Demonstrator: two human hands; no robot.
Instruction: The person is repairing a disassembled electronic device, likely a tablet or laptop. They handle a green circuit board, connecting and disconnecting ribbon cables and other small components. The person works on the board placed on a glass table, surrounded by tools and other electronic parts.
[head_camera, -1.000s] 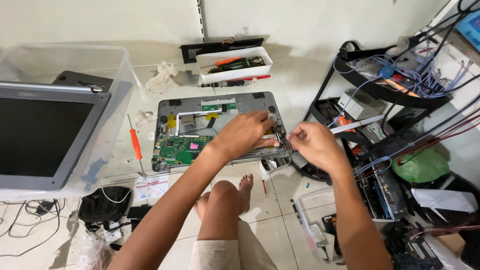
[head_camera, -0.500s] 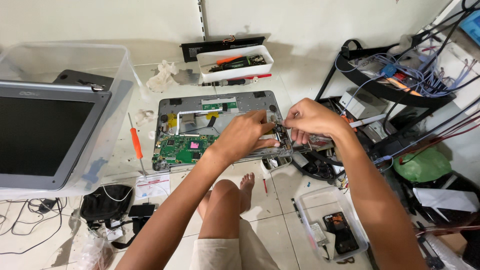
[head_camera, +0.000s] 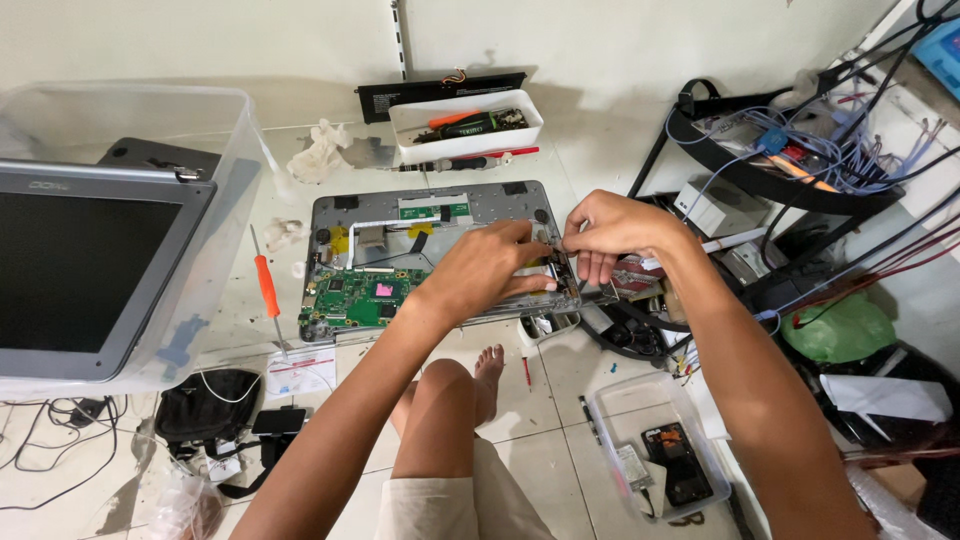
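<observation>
On a white tiled floor, an opened grey laptop base (head_camera: 440, 215) with a green circuit board (head_camera: 360, 298) lies before the seated person. Left hand (head_camera: 490, 270) presses flat near its right edge; right hand (head_camera: 610, 228), pinching a small part there, has risen slightly since a second ago. An orange-handled screwdriver (head_camera: 266, 285) lies just left, unmoved.

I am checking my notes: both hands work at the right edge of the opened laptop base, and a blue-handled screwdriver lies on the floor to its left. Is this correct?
Not quite. In the head view the screwdriver has an orange handle, not blue. The rest holds: the left hand and right hand work at the right edge of the opened laptop base.
</observation>
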